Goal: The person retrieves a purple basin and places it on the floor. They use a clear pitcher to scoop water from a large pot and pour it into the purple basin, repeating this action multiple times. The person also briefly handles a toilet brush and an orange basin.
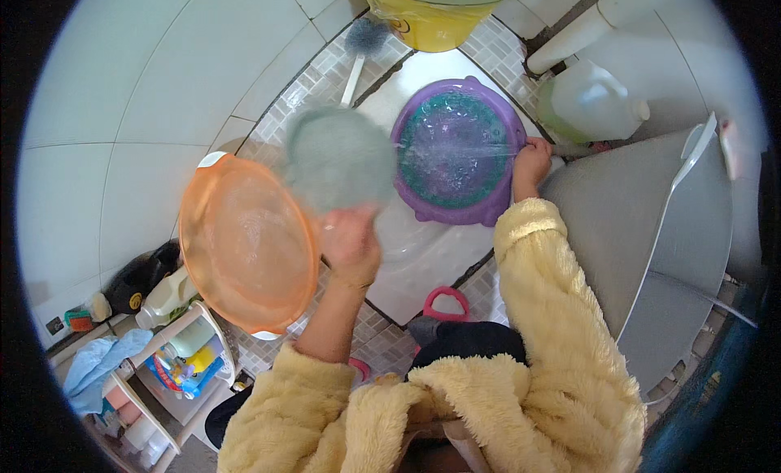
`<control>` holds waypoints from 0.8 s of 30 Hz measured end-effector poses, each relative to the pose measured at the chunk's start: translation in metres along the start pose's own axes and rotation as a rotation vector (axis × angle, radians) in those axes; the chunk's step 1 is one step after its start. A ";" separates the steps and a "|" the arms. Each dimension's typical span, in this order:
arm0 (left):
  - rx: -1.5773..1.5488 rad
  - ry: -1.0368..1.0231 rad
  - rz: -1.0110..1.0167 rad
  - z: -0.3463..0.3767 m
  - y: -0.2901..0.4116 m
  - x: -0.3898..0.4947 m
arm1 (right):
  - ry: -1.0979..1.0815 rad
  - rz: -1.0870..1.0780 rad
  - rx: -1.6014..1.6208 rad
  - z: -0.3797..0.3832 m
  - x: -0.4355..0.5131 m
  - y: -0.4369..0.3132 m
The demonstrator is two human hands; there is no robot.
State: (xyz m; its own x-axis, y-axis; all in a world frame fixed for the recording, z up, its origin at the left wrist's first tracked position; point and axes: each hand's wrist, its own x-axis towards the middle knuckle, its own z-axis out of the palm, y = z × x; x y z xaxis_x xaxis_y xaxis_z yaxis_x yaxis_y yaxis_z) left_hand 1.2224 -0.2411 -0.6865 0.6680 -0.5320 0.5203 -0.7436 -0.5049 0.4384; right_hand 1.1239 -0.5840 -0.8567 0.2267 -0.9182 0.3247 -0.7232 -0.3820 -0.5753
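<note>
My left hand (351,238) grips the rim of a round grey-green vessel (341,159), blurred by motion, so I cannot tell whether it is a bowl or a basin. In my right hand (532,163) is the end of a hose (570,150), partly hidden by the fingers. From it a thin water jet runs left, across a purple basin (421,214) towards the grey-green vessel. Teal dots and rippled water show inside the purple basin, which rests on the white floor pan (403,271). An orange plastic basin (250,247) stands to the left of my left hand.
A yellow bucket (433,21) is at the far wall, beside a toilet brush (365,40). On the right are a translucent jug (586,104), a white pipe (573,43) and a large grey tub (610,229). A white shelf rack (213,332) with bottles stands at the lower left.
</note>
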 end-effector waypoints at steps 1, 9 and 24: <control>0.021 0.007 -0.077 -0.017 0.000 0.001 | 0.000 -0.010 -0.003 -0.001 0.001 0.001; -0.557 0.469 -0.755 -0.077 -0.041 -0.018 | -0.013 -0.019 -0.033 0.003 0.000 0.002; 0.069 -0.544 0.000 0.027 0.002 0.048 | -0.007 0.089 0.075 0.003 -0.002 -0.001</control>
State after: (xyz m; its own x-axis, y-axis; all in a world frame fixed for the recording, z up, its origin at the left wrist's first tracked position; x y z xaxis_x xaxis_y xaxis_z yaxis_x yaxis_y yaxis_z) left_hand 1.2538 -0.2858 -0.6811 0.6008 -0.7973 0.0584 -0.7518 -0.5387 0.3803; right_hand 1.1255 -0.5820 -0.8592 0.1680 -0.9496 0.2647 -0.6897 -0.3051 -0.6567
